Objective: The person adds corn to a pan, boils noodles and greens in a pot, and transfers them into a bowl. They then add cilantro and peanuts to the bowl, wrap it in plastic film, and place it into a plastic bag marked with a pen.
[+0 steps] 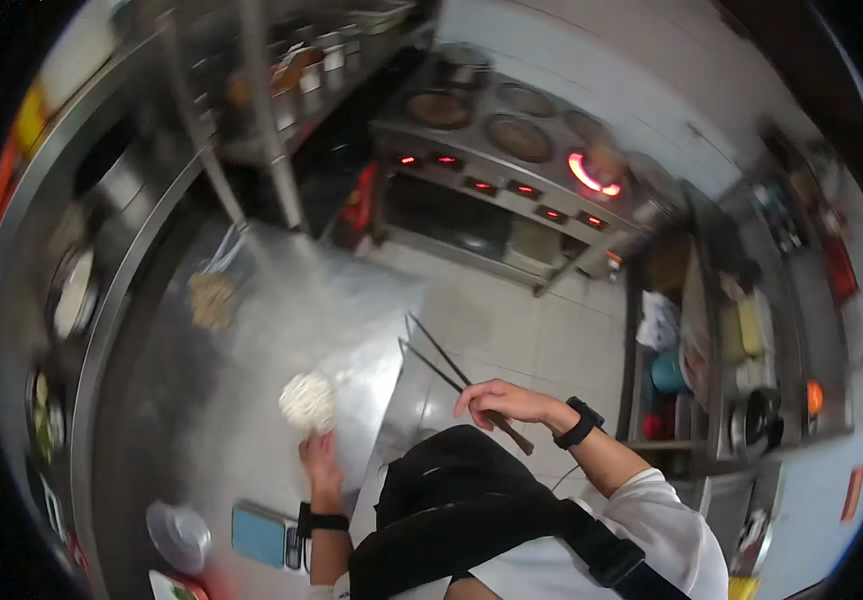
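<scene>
On the steel table [221,400] lies a round pale clump that looks like noodles [307,401]. My left hand [321,462] is at its lower edge, fingertips against or just beside it; blur hides whether the fingers grip it. Out past the table's right edge, my right hand [506,402] is closed around the handle end of long dark tongs [448,370], whose two tips are spread apart and point up and left, with nothing between them.
A scale with a blue top [259,535] and a clear bowl [179,536] stand near the table's lower end. A tan clump [212,300] lies at the upper left. Beyond the floor is a stove [518,138] with a glowing red burner [591,177]. Shelves stand at the right.
</scene>
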A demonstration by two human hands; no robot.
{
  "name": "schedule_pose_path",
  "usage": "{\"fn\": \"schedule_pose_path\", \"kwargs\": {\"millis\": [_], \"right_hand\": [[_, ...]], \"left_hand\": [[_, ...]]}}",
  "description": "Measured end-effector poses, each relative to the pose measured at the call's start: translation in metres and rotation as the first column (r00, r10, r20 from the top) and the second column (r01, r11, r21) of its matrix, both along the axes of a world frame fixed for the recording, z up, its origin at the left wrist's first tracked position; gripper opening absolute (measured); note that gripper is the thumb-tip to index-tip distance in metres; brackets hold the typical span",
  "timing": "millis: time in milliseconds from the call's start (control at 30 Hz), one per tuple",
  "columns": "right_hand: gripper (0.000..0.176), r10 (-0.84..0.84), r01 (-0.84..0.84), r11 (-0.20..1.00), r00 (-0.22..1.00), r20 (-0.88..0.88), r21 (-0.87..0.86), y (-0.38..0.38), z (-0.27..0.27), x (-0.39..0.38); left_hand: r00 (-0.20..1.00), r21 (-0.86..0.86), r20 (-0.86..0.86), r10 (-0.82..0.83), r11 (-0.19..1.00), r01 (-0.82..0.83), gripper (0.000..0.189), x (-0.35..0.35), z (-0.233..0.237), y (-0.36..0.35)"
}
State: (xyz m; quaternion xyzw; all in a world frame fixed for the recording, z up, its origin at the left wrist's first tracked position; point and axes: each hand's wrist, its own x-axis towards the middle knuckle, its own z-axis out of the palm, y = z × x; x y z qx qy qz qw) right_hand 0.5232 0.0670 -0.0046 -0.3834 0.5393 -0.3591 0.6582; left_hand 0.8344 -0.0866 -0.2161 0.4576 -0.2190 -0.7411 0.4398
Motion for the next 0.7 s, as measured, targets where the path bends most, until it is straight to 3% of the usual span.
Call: {"fn": "schedule_pose_path", "kwargs": {"millis": [100,167,233,267,333,367,400,433,500,533,567,633,667,700], "right_hand": [[0.022,-0.188,0.198,0.979,0.972,0.140,-0.056,0.044,0.051,-0.029],[0.022,-0.270,0.302,0.945,0.937,0.221,-0.127,0.077,0.048,-0.063],[0.021,-0.247,0.445,0.721,0.882,0.402,-0.531,0.120,0.038,-0.103],[0.021,-0.249,0.450,0.711,0.879,0.406,-0.539,0.140,0.041,-0.120],[0.025,-0.709,0.697,0.676,0.704,0.047,-0.238,0.181,0.052,-0.158],[0.025,-0.709,0.699,0.675,0.703,0.056,-0.236,0.201,0.038,-0.180],[0.027,-0.804,0.812,0.505,0.566,0.182,-0.293,0.221,0.017,-0.201],[0.030,-0.858,0.895,0.313,0.410,0.310,-0.319,0.238,0.003,-0.220],[0.033,-0.826,0.984,0.099,0.163,0.539,-0.146,0.263,0.006,-0.260],[0.031,-0.820,0.986,0.115,0.165,0.547,-0.124,0.277,0.006,-0.284],[0.030,-0.874,0.994,0.040,0.085,0.478,-0.105,0.286,0.006,-0.303],[0.034,-0.912,0.975,0.112,0.176,0.370,-0.190,0.298,0.009,-0.348],[0.039,-0.953,0.975,0.063,0.123,0.278,-0.215,0.296,0.012,-0.366],[0.040,-0.932,0.989,0.018,0.069,0.356,-0.146,0.296,0.015,-0.385]], "left_hand": [[0.981,0.008,0.187,-0.058,0.998,0.057,0.024,0.012,-0.026,-0.016],[0.958,-0.095,0.242,-0.154,0.979,0.181,0.031,0.023,-0.071,-0.036],[0.976,-0.066,0.197,-0.098,0.991,0.113,0.033,-0.009,-0.027,-0.026],[0.989,-0.013,0.144,-0.027,0.999,0.029,0.035,-0.028,0.003,-0.015],[0.992,-0.032,0.123,-0.026,0.999,0.030,0.034,-0.084,0.057,0.004],[0.995,-0.042,0.102,-0.023,0.999,0.028,0.034,-0.108,0.071,0.011],[0.982,-0.183,0.127,-0.141,0.970,0.163,0.030,-0.107,0.026,-0.002],[0.980,-0.180,0.139,-0.142,0.970,0.166,0.030,-0.134,0.035,0.004],[0.984,-0.082,-0.092,-0.150,0.986,0.143,0.034,-0.231,0.089,0.013],[0.972,-0.095,-0.106,-0.208,0.975,0.199,0.037,-0.274,0.106,0.016],[0.957,-0.105,-0.120,-0.264,0.962,0.252,0.040,-0.317,0.122,0.019],[0.912,-0.147,-0.148,-0.384,0.920,0.364,0.044,-0.404,0.154,0.026],[0.889,-0.144,-0.158,-0.429,0.901,0.409,0.044,-0.443,0.162,0.026],[0.865,-0.141,-0.167,-0.473,0.880,0.454,0.044,-0.479,0.168,0.024]]}}
